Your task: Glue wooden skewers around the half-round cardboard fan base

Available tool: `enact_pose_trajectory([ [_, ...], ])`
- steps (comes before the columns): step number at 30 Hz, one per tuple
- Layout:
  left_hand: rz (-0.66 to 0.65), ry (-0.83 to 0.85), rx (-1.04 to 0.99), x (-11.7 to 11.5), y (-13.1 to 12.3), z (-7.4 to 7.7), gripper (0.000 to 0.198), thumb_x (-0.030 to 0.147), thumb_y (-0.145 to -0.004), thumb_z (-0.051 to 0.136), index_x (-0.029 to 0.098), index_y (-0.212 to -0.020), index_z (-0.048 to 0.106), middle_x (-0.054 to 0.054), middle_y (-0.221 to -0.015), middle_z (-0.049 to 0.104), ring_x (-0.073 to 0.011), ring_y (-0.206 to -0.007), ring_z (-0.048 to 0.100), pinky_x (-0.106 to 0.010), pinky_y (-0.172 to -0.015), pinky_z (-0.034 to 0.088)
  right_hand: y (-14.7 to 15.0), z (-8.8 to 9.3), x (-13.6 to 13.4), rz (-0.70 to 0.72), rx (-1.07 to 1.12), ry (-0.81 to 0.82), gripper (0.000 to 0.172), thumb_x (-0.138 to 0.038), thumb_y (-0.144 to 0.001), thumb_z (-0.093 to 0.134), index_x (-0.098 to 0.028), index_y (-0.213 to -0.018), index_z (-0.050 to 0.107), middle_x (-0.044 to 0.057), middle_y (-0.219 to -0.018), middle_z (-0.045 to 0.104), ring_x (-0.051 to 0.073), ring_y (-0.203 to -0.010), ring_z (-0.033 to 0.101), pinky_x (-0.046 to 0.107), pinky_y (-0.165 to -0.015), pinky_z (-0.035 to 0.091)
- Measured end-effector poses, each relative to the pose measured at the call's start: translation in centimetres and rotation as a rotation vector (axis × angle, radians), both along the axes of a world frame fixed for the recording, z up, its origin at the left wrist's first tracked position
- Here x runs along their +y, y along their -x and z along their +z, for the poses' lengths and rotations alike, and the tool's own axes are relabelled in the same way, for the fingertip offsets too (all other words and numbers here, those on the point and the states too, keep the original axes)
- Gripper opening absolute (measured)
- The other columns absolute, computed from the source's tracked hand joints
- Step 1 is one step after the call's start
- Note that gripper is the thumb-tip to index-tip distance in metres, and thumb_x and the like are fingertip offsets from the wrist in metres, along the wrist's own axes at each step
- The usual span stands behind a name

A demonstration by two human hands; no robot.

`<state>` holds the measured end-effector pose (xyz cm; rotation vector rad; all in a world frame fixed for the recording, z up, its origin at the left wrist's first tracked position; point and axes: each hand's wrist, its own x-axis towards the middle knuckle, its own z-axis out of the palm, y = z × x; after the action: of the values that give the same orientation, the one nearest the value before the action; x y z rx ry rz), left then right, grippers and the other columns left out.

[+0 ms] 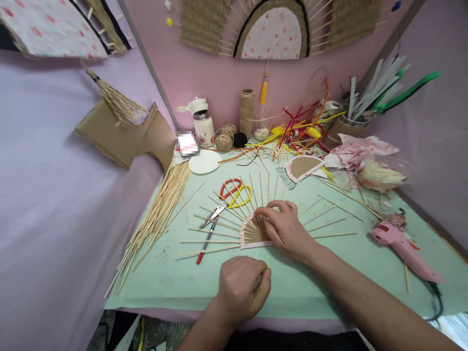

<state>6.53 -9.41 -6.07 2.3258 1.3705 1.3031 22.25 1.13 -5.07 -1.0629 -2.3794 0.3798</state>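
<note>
A half-round cardboard piece edged in patterned fabric lies on the green table, with several thin wooden sticks fanned out from it. My right hand rests on that piece, fingers stretched flat and pressing the stick ends. Nearer the table's front edge, my left hand is curled into a loose fist; a thin pale thing shows between thumb and fingers, too small to name.
Scissors with red and yellow handles lie among the sticks. A big bundle of sticks lies at the left. A pink glue gun lies at the right. Twine, a bottle, coloured reeds and fabric scraps crowd the back.
</note>
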Motion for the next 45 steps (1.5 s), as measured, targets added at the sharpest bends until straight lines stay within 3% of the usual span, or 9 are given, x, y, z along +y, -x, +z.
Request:
enact_pose_trajectory([
  [2, 0.015, -0.003, 0.039, 0.2, -0.1, 0.2, 0.01, 0.018, -0.089, 0.051, 0.018, -0.088, 0.061, -0.006, -0.074, 0.068, -0.0178, -0.072, 0.063, -0.032, -0.067, 0.045, 0.2, 0.0, -0.1, 0.012, 0.005, 0.025, 0.029, -0.015, -0.095, 0.037, -0.02, -0.113, 0.059, 0.006, -0.103, 0.071, 0.023, -0.109, 0.05, 0.045, -0.096, 0.027],
  [5, 0.004, 0.015, 0.122, 0.5, -0.3, 0.4, 0.017, 0.02, -0.088, 0.053, 0.016, -0.102, 0.062, -0.011, -0.102, 0.072, -0.0237, -0.101, 0.064, -0.038, -0.082, 0.047, 0.5, 0.0, -0.1, 0.022, -0.006, 0.032, 0.03, -0.015, -0.094, 0.038, -0.02, -0.117, 0.057, 0.007, -0.104, 0.071, 0.024, -0.11, 0.049, 0.046, -0.096, 0.026],
  [8, -0.016, 0.037, 0.18, 0.6, -0.4, 0.2, 0.02, 0.019, -0.089, 0.053, 0.016, -0.106, 0.062, -0.011, -0.115, 0.07, -0.025, -0.113, 0.061, -0.04, -0.088, 0.046, 0.6, 0.0, -0.2, 0.026, -0.023, 0.018, 0.032, -0.013, -0.093, 0.039, -0.019, -0.118, 0.057, 0.007, -0.101, 0.072, 0.025, -0.11, 0.049, 0.047, -0.096, 0.025],
  [21, -0.021, 0.109, 0.249, 1.0, -0.5, -0.4, 0.022, 0.02, -0.09, 0.051, 0.015, -0.107, 0.063, -0.011, -0.123, 0.067, -0.0261, -0.117, 0.058, -0.041, -0.09, 0.044, 0.3, -0.1, 0.1, -0.022, 0.007, -0.049, 0.03, -0.012, -0.09, 0.041, -0.018, -0.114, 0.059, 0.007, -0.099, 0.071, 0.024, -0.107, 0.051, 0.045, -0.094, 0.027],
  [45, -0.038, 0.186, 0.262, 0.8, -0.5, -0.9, 0.027, 0.023, -0.093, 0.049, 0.014, -0.115, 0.061, -0.01, -0.125, 0.065, -0.0244, -0.121, 0.054, -0.041, -0.095, 0.039, 0.6, -0.5, 0.2, 0.027, -0.038, -0.044, 0.029, -0.009, -0.087, 0.045, -0.018, -0.111, 0.06, 0.003, -0.082, 0.07, 0.024, -0.104, 0.05, 0.044, -0.094, 0.023],
])
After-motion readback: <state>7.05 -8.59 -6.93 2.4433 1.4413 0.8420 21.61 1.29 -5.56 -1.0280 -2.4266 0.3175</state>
